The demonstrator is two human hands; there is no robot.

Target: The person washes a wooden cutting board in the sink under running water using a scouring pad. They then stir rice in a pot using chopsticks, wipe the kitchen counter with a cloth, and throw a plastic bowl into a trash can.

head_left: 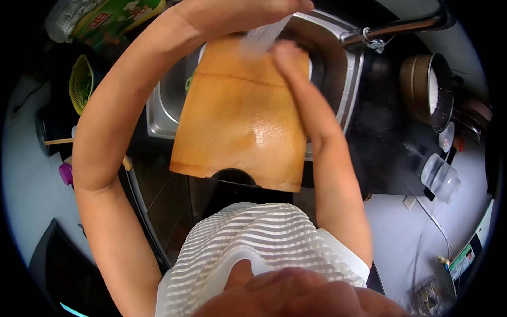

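A wooden cutting board (237, 116) with a dark semicircular notch at its near edge lies across the sink (161, 119), its surface wet and shiny. My right hand (287, 55) is on the board's far right part, smeared by motion, so its fingers do not show clearly. My left hand (259, 7) reaches over the board's far end. The frame's top edge cuts it off and its grip is hidden. Between the two hands a whitish streak (261, 39), which looks like running water, comes down onto the board.
A metal faucet (401, 29) extends over the sink's right side. On the right stand a pot (417, 87) with white contents and a clear plastic container (441, 177). A yellow-green basket (80, 84) and a green package (119, 18) are on the left.
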